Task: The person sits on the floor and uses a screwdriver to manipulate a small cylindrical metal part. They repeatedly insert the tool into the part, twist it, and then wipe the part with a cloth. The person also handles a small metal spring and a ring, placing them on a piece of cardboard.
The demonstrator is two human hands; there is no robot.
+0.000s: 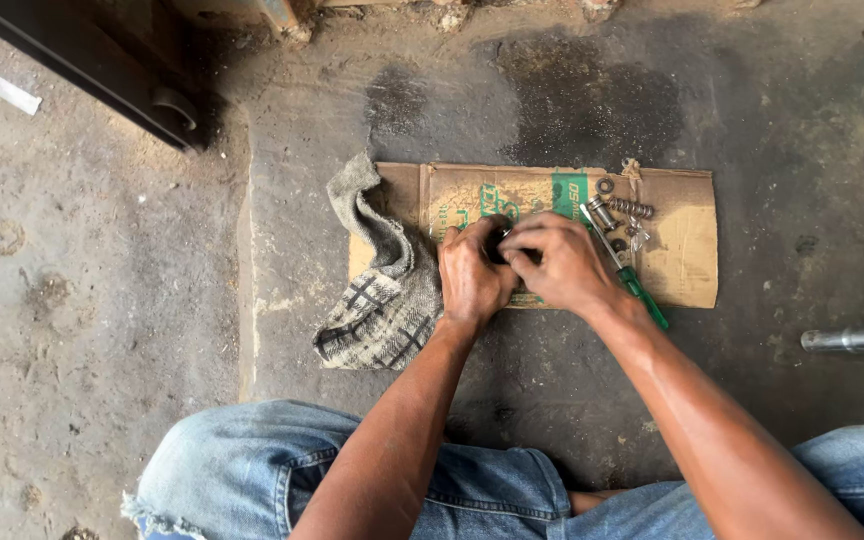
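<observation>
My left hand (472,278) and my right hand (557,262) meet over a flattened cardboard sheet (682,255) on the concrete floor. Both are closed on a small dark metal part (497,243), mostly hidden between the fingers. A green-handled screwdriver (632,278) lies on the cardboard just right of my right hand. Beyond it sit a coil spring (632,209), a washer ring (605,185) and a few small metal pieces (604,214).
A checked grey rag (377,290) lies crumpled over the cardboard's left edge. A metal rod (855,340) sticks in from the right. A dark frame with a roller (174,105) stands at upper left. My knees in blue jeans (272,470) fill the bottom.
</observation>
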